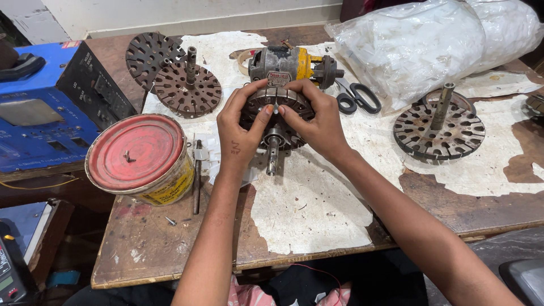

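At the centre of the workbench (317,226), both hands grip a slotted motor core (277,110) tilted on its edge, its steel shaft (272,158) pointing down toward the person. The left hand (241,127) wraps the core's left rim, fingers curled over the top and thumb pressed to the front face. The right hand (314,116) mirrors it on the right rim, thumb and forefinger pinched narrow around a small pale strip (275,107) at a slot; what the strip is cannot be told.

Judged procedure for good work:
- Keep the core braced by the left hand so it does not roll on its shaft
- Feed the strip straight along the slot; a skewed entry would likely crease it
- Keep fingertips off the lamination edges, which look sharp

Surface: worn brown wood, partly covered by torn, stained white paper (306,209). A red-lidded tin (139,156) stands left of the hands, a thin rod (196,178) just beside it. Spare slotted cores (187,88) lie behind; another core on a shaft (439,127) sits right. A grey-and-yellow motor (286,63), scissors (354,96) and a bulky clear plastic bag (436,42) sit at the rear. A blue instrument case (39,107) stands far left, against a pale wall (198,14)
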A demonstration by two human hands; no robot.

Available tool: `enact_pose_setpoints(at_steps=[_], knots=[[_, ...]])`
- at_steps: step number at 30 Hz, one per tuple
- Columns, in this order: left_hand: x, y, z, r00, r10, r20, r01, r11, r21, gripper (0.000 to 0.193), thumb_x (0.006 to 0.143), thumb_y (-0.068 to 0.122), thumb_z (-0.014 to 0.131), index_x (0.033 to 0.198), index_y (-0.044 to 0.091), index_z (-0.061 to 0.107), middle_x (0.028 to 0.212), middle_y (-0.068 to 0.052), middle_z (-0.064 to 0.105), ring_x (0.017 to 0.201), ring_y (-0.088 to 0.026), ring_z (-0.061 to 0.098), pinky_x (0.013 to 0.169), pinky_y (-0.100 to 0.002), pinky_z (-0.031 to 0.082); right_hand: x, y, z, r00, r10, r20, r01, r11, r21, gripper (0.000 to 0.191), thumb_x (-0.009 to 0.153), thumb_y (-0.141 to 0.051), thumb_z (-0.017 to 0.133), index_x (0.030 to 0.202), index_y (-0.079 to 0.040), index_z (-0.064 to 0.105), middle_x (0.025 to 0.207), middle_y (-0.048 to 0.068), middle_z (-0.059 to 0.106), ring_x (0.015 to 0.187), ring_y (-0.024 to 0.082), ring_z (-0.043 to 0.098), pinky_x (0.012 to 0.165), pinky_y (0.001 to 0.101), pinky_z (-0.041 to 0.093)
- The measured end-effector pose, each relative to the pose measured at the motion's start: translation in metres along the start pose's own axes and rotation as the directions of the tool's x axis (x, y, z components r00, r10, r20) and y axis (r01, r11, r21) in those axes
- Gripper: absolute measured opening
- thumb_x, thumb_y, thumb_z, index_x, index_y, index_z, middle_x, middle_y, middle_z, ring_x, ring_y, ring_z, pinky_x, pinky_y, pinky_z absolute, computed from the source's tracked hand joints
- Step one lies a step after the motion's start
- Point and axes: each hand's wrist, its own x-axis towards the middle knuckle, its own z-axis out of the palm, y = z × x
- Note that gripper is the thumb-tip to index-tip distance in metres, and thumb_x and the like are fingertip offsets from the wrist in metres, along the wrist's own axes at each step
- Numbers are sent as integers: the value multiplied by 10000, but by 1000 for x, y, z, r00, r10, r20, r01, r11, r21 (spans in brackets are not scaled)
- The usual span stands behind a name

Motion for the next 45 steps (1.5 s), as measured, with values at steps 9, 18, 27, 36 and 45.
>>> enact_pose_setpoints(at_steps=[9, 18, 27, 36, 45], knots=[[2, -6, -10, 997, -16, 71, 15, 1000, 19, 477, 908, 132, 762, 1369, 80, 651, 1176, -110, 738, 1045, -173, 734, 909, -315, 588, -2, 5, 2, 998, -53, -18, 52, 997, -58, 231, 969, -136, 704, 1152, -2, 656, 970, 93, 732, 852, 126, 700, 730, 275, 566], [5, -13, -17, 981, -67, 184, 92, 987, -132, 563, 927, 121, 742, 1452, 43, 556, 1375, -137, 657, 1209, -182, 661, 1018, -333, 548, 0, 10, -1, 999, -48, -4, 46, 977, -210, 424, 835, -296, 885, 1056, -19, 651, 860, 77, 739, 743, 126, 721, 636, 279, 537], [1, -13, -7, 989, -118, 84, 118, 993, 10, 361, 920, 133, 780, 1244, 30, 658, 1019, -96, 774, 915, -138, 752, 771, -287, 603, -1, 8, -1, 969, -237, -64, 213, 942, -260, 392, 877, -225, 865, 1101, -2, 634, 976, 113, 686, 874, 185, 706, 759, 312, 572], [-2, -14, 3, 1000, 7, 9, -8, 992, 126, 333, 922, 118, 773, 1203, -10, 647, 1052, -156, 750, 904, -209, 766, 748, -327, 611, 1, 10, -4, 998, -47, -41, 36, 969, -243, 417, 833, -260, 877, 1048, -9, 622, 904, 93, 728, 800, 143, 731, 682, 274, 562], [-5, -5, 9, 998, 61, -12, -58, 986, 157, 286, 924, 79, 751, 1178, -9, 651, 1042, -156, 737, 926, -232, 766, 777, -343, 610, 5, 15, -13, 996, -82, 45, 88, 985, -147, 411, 876, -286, 842, 1069, -14, 603, 901, 68, 692, 809, 124, 637, 711, 285, 500]])
